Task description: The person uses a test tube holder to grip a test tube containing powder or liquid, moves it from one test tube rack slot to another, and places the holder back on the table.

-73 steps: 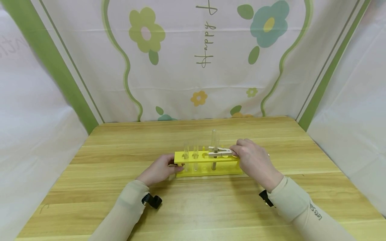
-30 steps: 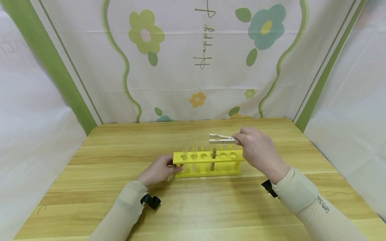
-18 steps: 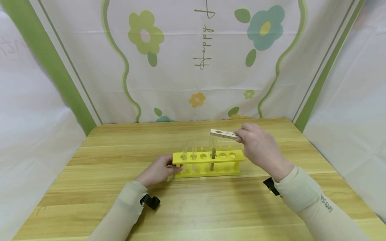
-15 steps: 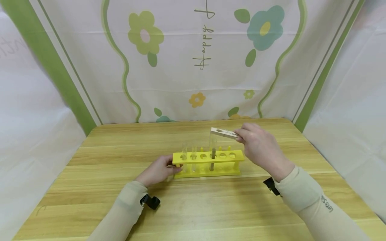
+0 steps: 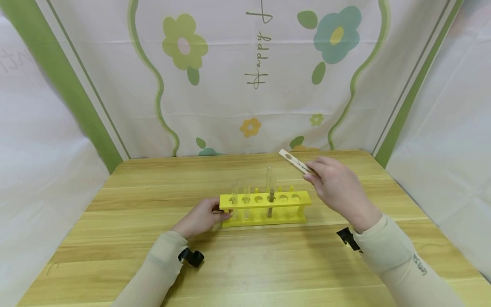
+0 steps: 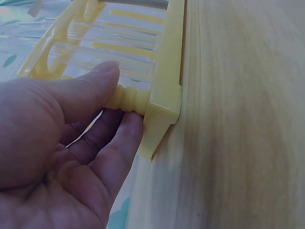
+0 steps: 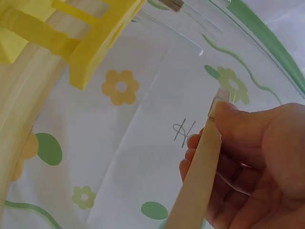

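My left hand [image 5: 201, 217] grips the left end of a yellow test tube rack [image 5: 264, 199]. In the left wrist view its thumb and fingers close around the rack's ridged end post [image 6: 127, 98]. My right hand [image 5: 341, 187] pinches a wooden test tube clamp [image 5: 295, 162], held tilted above and behind the rack's right half. Nothing sits between the clamp's jaws. Two clear test tubes stand in the left holes, among them one tube [image 5: 246, 196]. Another tube [image 5: 271, 207] holds something brownish. Behind it a clear tube [image 5: 268, 175] stands with its rounded end up.
The rack stands on a wood-grain table [image 5: 245, 264]. Several yellow pegs, one peg [image 5: 291, 189] among them, rise behind the rack. A white cloth [image 5: 226, 98] with printed flowers hangs behind the table.
The wooden clamp, around the upturned tube earlier, has slid up and off its top. My right hand has drawn it right and tilted it. The left hand stays on the rack.
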A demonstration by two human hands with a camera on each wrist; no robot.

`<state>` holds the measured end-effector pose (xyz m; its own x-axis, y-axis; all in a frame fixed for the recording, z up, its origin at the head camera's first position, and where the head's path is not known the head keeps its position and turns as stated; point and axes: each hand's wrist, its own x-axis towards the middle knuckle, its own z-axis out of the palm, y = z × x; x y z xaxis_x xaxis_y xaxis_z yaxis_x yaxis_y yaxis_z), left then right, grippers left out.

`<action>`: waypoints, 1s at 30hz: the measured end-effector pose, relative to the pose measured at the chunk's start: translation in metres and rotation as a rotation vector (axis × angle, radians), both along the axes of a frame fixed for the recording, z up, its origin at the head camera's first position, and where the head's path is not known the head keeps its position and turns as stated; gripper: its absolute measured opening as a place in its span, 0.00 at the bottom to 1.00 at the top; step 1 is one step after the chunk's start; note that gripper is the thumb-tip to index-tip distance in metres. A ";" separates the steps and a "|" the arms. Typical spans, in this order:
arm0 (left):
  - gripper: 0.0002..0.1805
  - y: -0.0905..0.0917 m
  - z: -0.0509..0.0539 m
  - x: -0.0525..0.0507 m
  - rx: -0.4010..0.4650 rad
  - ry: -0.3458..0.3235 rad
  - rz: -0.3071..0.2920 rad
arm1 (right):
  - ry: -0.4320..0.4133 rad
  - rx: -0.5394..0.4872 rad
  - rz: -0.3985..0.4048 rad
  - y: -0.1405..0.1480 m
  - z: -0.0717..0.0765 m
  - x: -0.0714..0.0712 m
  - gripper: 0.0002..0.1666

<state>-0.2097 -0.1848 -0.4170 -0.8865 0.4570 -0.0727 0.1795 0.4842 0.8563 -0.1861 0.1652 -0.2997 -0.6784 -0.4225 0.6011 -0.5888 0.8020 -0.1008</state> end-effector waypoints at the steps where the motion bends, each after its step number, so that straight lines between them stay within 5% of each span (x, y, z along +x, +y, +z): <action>1: 0.08 0.000 0.000 0.000 0.000 0.000 0.000 | 0.003 -0.005 -0.004 0.001 -0.001 0.000 0.15; 20: 0.09 0.000 0.000 0.001 0.001 0.002 -0.001 | -0.080 -0.048 -0.131 0.017 -0.002 -0.004 0.13; 30: 0.08 0.001 0.000 0.001 -0.007 -0.003 0.009 | -0.214 -0.050 -0.242 0.030 -0.009 -0.011 0.10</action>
<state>-0.2084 -0.1840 -0.4166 -0.8903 0.4485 -0.0783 0.1728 0.4921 0.8532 -0.1974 0.1950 -0.3091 -0.8686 -0.2073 0.4501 -0.3429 0.9072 -0.2439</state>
